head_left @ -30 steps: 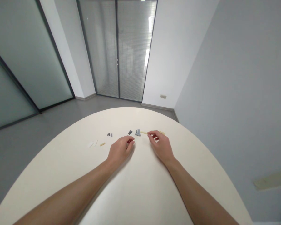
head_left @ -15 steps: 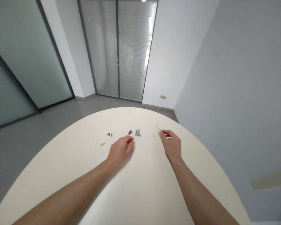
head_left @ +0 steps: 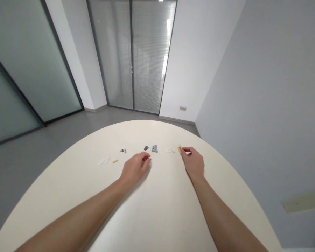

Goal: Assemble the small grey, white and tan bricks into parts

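Note:
My left hand (head_left: 135, 166) rests on the white table (head_left: 160, 210), thumb and fingers loosely curled but apart at the tips, with nothing between them. It lies just below a small cluster of dark grey pieces (head_left: 146, 148) and a cluster of blue-grey pieces (head_left: 154, 148). On the right, my right hand (head_left: 194, 161) pinches at a group of small yellow pieces (head_left: 179, 148), which look like building bricks. Its fingertips partly cover them. Pale, whitish pieces (head_left: 170, 150) lie left of the yellow group.
Left of my left hand are a lone tan piece (head_left: 115, 161), flat white pieces (head_left: 102, 161), and dark purplish pieces (head_left: 123, 151). The round table's far edge curves behind everything. Glass doors (head_left: 132, 56) and a wall (head_left: 265, 87) stand beyond.
My right hand has shifted slightly right, and the slim yellow piece that stuck out of its fingers is now down among the yellow pieces. My left hand has stayed put.

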A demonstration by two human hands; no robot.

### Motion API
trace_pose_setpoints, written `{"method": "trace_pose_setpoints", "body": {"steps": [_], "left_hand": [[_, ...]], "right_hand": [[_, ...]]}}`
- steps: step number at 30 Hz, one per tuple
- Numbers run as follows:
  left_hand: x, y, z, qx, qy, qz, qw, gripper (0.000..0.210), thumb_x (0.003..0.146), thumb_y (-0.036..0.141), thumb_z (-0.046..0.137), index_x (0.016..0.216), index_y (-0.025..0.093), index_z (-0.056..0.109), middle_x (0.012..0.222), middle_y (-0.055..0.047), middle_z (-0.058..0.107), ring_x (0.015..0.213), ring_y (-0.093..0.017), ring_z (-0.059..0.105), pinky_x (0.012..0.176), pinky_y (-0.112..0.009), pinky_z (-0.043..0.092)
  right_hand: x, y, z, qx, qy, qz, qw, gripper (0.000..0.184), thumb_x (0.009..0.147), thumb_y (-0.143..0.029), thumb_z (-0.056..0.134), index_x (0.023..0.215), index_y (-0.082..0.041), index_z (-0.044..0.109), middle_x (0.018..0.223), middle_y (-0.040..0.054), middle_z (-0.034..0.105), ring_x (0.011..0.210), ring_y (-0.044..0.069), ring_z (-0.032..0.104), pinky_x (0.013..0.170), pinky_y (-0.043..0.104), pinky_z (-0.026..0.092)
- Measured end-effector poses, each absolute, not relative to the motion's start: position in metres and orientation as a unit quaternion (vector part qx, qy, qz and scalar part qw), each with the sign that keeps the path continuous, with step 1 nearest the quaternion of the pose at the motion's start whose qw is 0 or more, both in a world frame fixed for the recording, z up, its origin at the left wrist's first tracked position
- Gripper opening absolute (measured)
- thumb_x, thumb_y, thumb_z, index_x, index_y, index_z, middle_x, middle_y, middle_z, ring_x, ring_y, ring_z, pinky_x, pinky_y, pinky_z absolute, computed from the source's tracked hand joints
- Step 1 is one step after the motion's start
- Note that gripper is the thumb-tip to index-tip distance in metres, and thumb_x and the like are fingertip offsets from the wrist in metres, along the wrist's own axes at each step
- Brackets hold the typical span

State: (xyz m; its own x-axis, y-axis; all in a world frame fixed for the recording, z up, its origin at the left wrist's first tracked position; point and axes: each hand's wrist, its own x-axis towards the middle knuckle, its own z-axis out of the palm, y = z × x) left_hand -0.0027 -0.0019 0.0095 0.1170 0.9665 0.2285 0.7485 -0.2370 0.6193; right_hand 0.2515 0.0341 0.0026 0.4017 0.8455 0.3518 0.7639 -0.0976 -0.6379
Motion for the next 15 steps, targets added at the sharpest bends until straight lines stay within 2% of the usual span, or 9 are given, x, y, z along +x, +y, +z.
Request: {"method": "trace_pose_setpoints", "body": {"steps": [15], "left_hand": [[-0.0029,-0.0018,0.0092,0.723,0.595,0.301,0.181,0.025,0.095,0.036,0.048,0.106,0.025,0.067,0.101,-0.003,0.075,0.09,-0.021,0.068,0.074,-0.032,0.047]], "right_hand": [[0.2504,0.0341,0.0013,-0.746,-0.546,0.048,0.379,0.026,0.086,-0.047,0.059,0.092,-0.026,0.074,0.085,0.0052,0.073,0.074,0.022,0.065,0.059,0.03,0.039]]}}
